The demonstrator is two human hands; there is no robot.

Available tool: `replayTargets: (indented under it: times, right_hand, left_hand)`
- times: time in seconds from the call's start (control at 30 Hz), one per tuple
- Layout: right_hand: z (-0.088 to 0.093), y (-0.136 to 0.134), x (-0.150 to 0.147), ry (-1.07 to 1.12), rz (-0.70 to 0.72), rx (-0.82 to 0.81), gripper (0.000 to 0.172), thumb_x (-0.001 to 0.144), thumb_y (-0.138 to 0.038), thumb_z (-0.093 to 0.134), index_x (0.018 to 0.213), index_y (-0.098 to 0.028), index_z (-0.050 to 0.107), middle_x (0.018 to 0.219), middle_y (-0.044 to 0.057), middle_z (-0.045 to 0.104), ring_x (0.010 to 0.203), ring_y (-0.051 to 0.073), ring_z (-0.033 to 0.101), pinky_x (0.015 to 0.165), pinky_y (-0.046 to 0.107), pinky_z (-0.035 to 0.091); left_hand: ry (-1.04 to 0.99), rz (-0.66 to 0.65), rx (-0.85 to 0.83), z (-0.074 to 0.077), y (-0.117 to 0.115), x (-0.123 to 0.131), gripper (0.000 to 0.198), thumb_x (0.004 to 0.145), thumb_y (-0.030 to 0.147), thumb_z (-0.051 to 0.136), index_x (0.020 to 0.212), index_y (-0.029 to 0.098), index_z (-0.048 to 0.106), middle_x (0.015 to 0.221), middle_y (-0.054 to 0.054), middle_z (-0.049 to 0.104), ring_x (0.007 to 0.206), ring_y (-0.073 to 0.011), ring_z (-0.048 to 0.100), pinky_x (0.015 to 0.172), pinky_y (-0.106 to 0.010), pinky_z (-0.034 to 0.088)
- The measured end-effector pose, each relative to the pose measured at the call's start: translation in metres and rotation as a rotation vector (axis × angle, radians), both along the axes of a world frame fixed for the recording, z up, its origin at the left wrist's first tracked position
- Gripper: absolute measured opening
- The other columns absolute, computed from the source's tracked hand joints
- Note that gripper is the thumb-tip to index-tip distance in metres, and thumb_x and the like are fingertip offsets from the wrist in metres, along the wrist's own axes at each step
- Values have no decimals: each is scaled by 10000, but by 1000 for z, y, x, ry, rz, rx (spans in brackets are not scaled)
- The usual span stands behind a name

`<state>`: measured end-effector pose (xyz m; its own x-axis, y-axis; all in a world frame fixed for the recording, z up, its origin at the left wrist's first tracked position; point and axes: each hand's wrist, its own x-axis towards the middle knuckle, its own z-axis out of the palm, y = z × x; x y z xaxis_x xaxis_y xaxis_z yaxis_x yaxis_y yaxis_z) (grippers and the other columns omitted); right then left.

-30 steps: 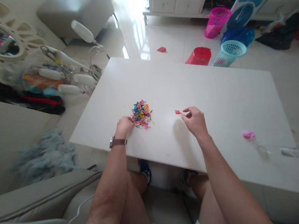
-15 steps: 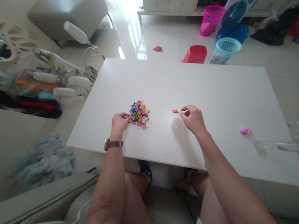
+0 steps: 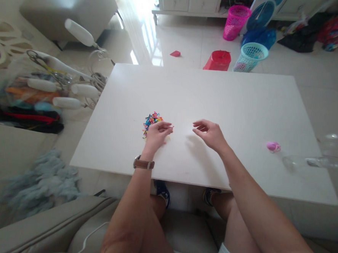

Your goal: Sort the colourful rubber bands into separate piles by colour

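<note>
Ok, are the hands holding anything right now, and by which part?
The left hand lies over the pile of coloured bands; a pinch between its fingers cannot be told. The right hand hovers over the white table, fingers curled, nothing visible in them.

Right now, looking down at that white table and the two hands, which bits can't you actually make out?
Head view only:
- Heap of small multicoloured elastic bands: near half hidden by the left hand.
- Left fingers: anything pinched is too small to tell.
- Right hand: curled palm hides whether it holds anything.
- Small pink object: too blurred to identify.
- Clear plastic item at the table's right edge: washed out.
</note>
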<state>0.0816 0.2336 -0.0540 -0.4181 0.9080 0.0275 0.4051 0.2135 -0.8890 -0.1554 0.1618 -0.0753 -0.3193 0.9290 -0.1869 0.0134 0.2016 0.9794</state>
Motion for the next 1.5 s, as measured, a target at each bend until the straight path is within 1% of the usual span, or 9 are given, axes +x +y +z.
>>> replayTargets:
  times: [0.07,0.13,0.23,0.37,0.53,0.73,1.0,1.37,1.5]
  right_hand:
    - [-1,-4,-4,75,101,-59,289,845,-337,740,1118,-244,746,1090,62,785,868,199,753,823,366,619]
    - [-3,-6,-7,114,153,-86,253,850,-330,740,1087,-243,764,1066,55,793,882,202,759,858,376,621]
    - [-7,-6,-10,120,111,-63,161,850,-319,738,974,-227,785,906,41,795,842,202,756,867,379,621]
    - [-4,-7,-14,113,110,-82,356,819,-358,770,1152,-235,763,1056,64,797,877,209,759,853,386,630]
    - [0,-9,-19,34,121,-51,169,864,-371,707,865,-230,799,890,47,807,824,213,747,893,398,603]
    - [-2,-9,-21,65,69,-1,149,864,-335,695,853,-218,787,843,40,795,806,207,744,833,359,593]
    - [4,-12,17,-53,-289,-2,222,838,-379,686,953,-194,726,929,78,775,741,197,710,713,337,581]
    - [13,-24,36,-145,-188,-37,165,844,-358,620,883,-217,694,917,72,761,727,199,704,664,318,566]
    - [17,-21,35,-156,-144,-12,163,852,-360,610,872,-219,690,915,68,759,727,197,704,684,319,564]
  left_hand:
    - [-101,-80,38,0,5,20,357,678,383,893,921,160,758,842,-87,789,795,-200,748,797,-333,591]
    - [-153,-128,40,-1,9,30,372,676,414,901,900,164,738,822,-84,785,766,-190,741,778,-331,588]
    - [-163,-163,12,-3,11,33,371,676,423,905,866,167,714,797,-77,778,736,-178,729,745,-317,576]
    - [-145,-217,6,-4,10,32,353,713,440,876,860,159,721,798,-82,770,765,-184,733,765,-325,578]
    - [-113,-241,-12,-2,10,36,323,756,447,834,844,151,741,795,-86,765,762,-181,722,769,-324,581]
    - [-90,-251,27,-3,11,39,234,767,360,810,849,146,765,817,-86,774,769,-177,718,764,-308,571]
    - [21,-112,-35,-26,30,58,106,744,251,789,796,160,769,773,-74,768,731,-174,712,702,-287,547]
    - [74,173,-73,-53,67,110,24,777,160,773,784,179,761,877,-82,804,872,-194,751,831,-306,572]
    - [-22,150,-106,-51,69,121,264,777,184,811,1035,153,765,944,-119,809,893,-219,768,810,-318,580]
